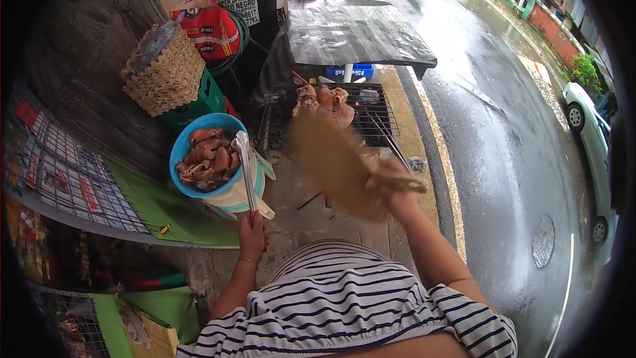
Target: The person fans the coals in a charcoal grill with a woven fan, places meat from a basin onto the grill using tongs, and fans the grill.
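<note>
My left hand [252, 235] is closed around the lower end of a pair of metal tongs [249, 182]. The tongs point away from me, and their pale tips lie by the right rim of a blue basin [175, 174] heaped with brownish raw-looking meat [209, 161]. In my right hand [395, 193] is the handle of a brown hand fan [331, 162], its broad blade smeared by motion. Beyond the blade, pieces of meat [336, 105] lie on a wire grill [379, 114]. The fan hides the grill's near part.
A dark sheet-covered top [358, 30] stands behind the grill, with a blue Pepsi crate [351, 71] under it. A woven basket [162, 73] sits on a green crate [209, 93] at left. Wire-mesh shelving [73, 152] runs along the left; wet road [490, 132] lies right.
</note>
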`<state>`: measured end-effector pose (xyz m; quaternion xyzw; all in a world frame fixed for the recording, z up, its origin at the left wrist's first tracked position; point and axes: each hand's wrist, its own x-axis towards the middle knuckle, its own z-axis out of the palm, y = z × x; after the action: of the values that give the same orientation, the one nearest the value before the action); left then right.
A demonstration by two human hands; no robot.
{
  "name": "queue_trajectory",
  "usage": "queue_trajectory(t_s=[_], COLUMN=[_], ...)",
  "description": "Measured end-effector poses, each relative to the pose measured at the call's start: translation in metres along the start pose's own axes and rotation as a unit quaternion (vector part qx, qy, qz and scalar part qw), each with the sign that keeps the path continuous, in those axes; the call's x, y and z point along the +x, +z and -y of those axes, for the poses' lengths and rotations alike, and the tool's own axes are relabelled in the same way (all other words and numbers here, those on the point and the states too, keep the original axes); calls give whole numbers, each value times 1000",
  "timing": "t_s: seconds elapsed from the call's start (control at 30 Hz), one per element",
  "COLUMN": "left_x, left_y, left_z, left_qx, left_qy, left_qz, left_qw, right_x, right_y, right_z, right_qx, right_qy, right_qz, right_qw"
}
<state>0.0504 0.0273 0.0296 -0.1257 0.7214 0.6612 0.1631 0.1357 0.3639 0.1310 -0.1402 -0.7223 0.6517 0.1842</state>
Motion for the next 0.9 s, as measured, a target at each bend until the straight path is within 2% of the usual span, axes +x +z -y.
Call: queue_trajectory(t_s=[0.03, 0.13, 0.17, 0.2, 0.27, 0.33, 0.37, 0.43, 0.47, 0.5, 0.53, 0.57, 0.67, 0.8, 0.9], left_x=[5, 1, 2, 13, 14, 0, 7, 9, 12, 9, 13, 17, 27, 73, 94], left_y=[-1, 2, 0, -8, -9, -12, -21, -41, -51, -56, -67, -80, -96, -114, -113], left_z=[14, 24, 31, 49, 50, 20, 23, 11, 4, -13, -21, -27, -51, -39, -25], left_qx=[25, 113, 120, 111, 268, 311, 346, 392, 416, 465, 499, 533, 584, 617, 618], left_qy=[18, 37, 108, 135, 243, 193, 212, 172, 153, 87, 73, 61, 46, 72, 77], left_qz=[-9, -4, 4, 16, -108, -136, -181, -215, -227, -238, -231, -222, -200, -192, -226], left_qw=[1000, 993, 987, 984, 926, 920, 896, 878, 867, 848, 832, 814, 786, 760, 750], right_x=[9, -6, -16, -21, -20, -1, 5, 15, 10, 1, -13, -25, -34, -35, -36], right_y=[-5, -11, -13, -15, -19, -25, -22, -17, -15, -13, -2, 7, 16, 14, 16], right_z=[0, 22, 10, 9, 11, 2, -2, -11, -12, -12, -3, 4, -17, -30, -20], right_qx=[33, -48, 10, -28, -96, -124, -97, -41, -181, -317, -174, -26, -19, -64, -80], right_qy=[-17, 37, 0, -29, -93, -29, -45, -76, -104, -129, -91, -51, -45, -25, 15], right_qz=[-91, -58, 74, 121, 217, 17, -14, -89, 7, 99, 192, 278, 312, 135, 109], right_qw=[995, 996, 997, 992, 967, 992, 994, 992, 978, 935, 962, 959, 949, 988, 991])
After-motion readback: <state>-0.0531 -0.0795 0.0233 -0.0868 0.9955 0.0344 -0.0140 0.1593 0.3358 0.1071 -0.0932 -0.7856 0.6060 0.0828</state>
